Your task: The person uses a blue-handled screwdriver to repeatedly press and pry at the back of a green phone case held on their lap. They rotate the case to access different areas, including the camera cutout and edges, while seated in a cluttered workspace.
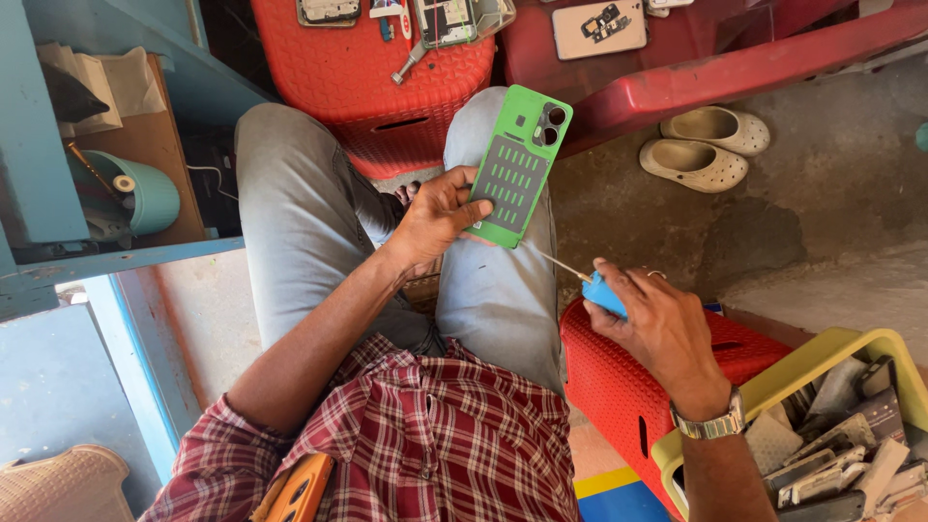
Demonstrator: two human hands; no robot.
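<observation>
Concrete floor [831,193] and red plastic stools [387,77] surround us. Our left hand [435,217] is clamped on a green phone back panel [517,164] over our knee; our right hand [648,324] grips a blue-handled screwdriver [601,290], its tip just below the panel. We judge the panel already detached, with work on it unfinished.

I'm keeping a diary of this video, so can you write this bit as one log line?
left hand: holds green phone back cover | right hand: holds blue-handled screwdriver, tip toward cover | yellow crate of parts at right
</observation>
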